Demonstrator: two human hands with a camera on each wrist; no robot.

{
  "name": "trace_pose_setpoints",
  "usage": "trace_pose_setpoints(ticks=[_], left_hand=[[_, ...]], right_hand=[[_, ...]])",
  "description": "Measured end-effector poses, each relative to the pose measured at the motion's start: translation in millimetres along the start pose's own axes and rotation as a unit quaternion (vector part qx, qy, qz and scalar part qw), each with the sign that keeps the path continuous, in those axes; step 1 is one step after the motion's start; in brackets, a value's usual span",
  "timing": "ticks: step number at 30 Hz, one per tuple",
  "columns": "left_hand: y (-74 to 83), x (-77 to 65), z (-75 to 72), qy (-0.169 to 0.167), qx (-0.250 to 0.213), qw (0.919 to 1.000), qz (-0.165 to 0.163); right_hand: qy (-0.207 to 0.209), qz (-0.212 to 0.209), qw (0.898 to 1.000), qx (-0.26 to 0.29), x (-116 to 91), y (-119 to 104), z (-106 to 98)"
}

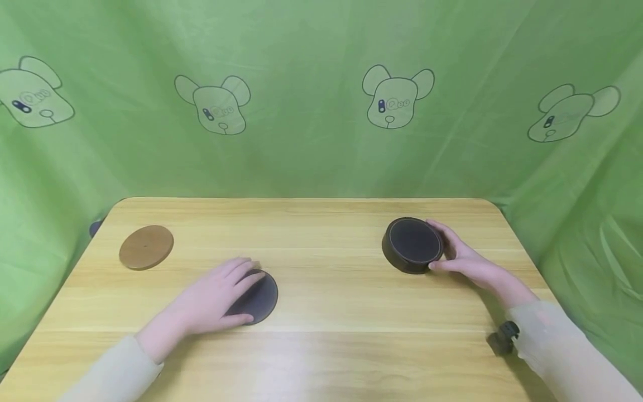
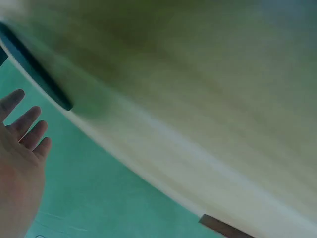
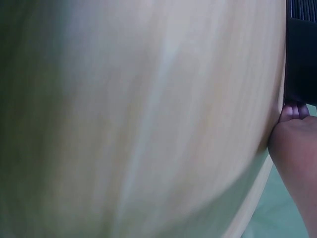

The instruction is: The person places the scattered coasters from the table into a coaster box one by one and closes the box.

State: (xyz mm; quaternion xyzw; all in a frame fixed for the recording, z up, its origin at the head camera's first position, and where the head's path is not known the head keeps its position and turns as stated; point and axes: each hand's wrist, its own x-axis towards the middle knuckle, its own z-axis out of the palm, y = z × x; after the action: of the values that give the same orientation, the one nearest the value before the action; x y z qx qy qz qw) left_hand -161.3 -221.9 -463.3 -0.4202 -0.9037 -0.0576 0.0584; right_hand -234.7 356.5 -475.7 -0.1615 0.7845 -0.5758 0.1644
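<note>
On the right side of the table, my right hand [image 1: 464, 259] grips a round black coaster holder [image 1: 414, 243] by its near right side, thumb in front and fingers behind. The right wrist view shows bent fingers [image 3: 294, 112] at the lower edge of the black holder [image 3: 302, 62]. My left hand [image 1: 213, 296] is spread over a flat dark round coaster [image 1: 263, 301], covering its left part. Seen from the left wrist, the fingers of the left hand [image 2: 22, 168] are extended and apart from the dark coaster [image 2: 34, 67].
A brown round coaster [image 1: 147, 247] lies at the table's far left. Past the wooden table's [image 1: 321, 346] back edge hangs a green curtain [image 1: 306, 139] with bear-head prints. A small black device [image 1: 504, 338] is at the right sleeve.
</note>
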Motion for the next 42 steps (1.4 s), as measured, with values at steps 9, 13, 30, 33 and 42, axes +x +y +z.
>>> trace_pose_setpoints(ticks=[9, 13, 30, 33, 42], left_hand=[[0.6, -6.7, 10.3, -0.026, 0.000, 0.9997, -0.001], [1.0, -7.6, 12.5, -0.030, -0.018, 0.9993, -0.009], [-5.4, -3.6, 10.4, -0.027, -0.079, 0.9963, -0.021], [-7.1, -2.1, 10.6, -0.023, -0.084, 0.9960, -0.019], [-7.4, 5.1, 11.4, -0.022, -0.089, 0.9953, -0.032]], right_hand=[[-0.001, -0.001, 1.000, 0.000, -0.3, -0.2, 0.2], [0.000, -0.001, 1.000, -0.001, 0.1, -0.4, 0.2], [0.002, 0.006, 1.000, -0.004, 0.1, -1.1, 0.5], [0.002, 0.004, 1.000, -0.004, 0.2, -0.9, 0.5], [0.002, 0.004, 1.000, -0.002, 0.5, -0.8, 0.3]])
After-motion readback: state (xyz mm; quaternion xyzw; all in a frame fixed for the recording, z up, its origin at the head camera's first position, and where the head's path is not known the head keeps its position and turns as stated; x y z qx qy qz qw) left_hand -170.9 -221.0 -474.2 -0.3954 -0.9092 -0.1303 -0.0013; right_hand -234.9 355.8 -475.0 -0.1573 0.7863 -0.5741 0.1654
